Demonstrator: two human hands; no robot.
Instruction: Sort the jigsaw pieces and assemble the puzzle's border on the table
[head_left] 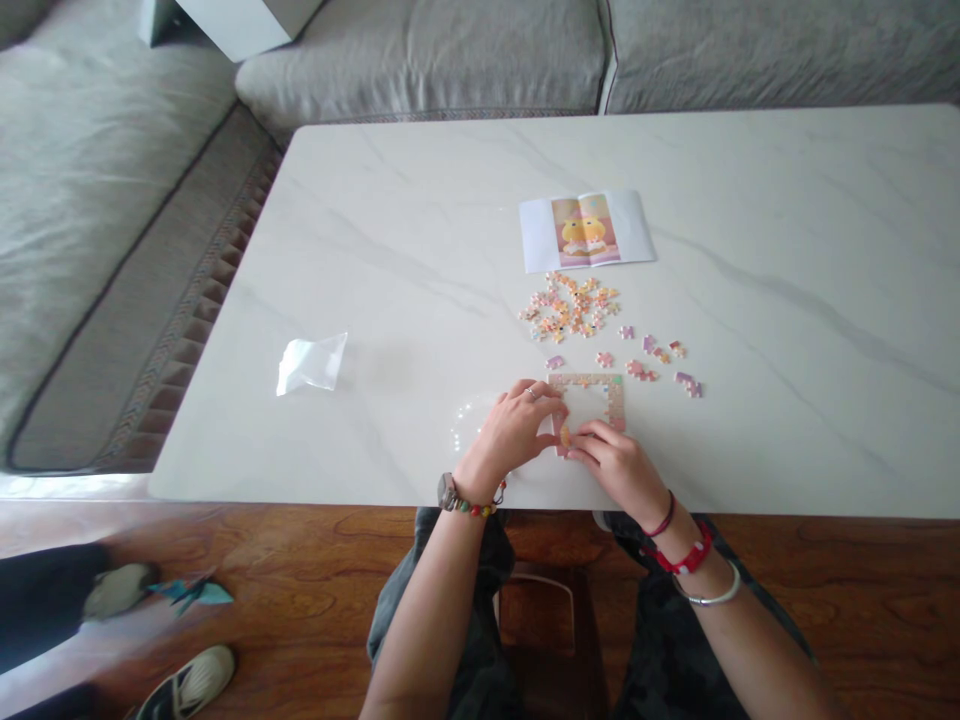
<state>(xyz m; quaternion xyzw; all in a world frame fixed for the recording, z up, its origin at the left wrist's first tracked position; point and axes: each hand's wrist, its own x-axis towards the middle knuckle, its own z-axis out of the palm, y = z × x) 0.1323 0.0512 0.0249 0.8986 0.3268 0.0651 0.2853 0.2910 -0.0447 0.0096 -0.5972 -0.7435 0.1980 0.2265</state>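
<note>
The left hand (514,430) and right hand (611,465) sit close together at lower centre, fingers curled narrowly around a small orange jigsaw piece (564,436); the fingers partly hide it, so which hand grips it cannot be told. Both hands rest at the lower left corner of a partly built puzzle border (586,381), and they hide that corner too. The border lies near the front edge of a white marble desk (787,300), with the wrists just above that edge. A heap of loose puzzle pieces (568,306) lies above the border, and scattered pieces (660,360) sit just beside it, toward the right. Farther up is a printed picture sheet (586,231). A clear plastic bag (310,364) lies well left of the hands. The desk runs on to the right and is cut off by the frame edge. A grey sofa (420,60) fills the top of the frame. At lower left, on the wooden floor (300,600), a shoe (187,682) and a teal paper shape (193,592) appear, blurred and hard to make out.
</note>
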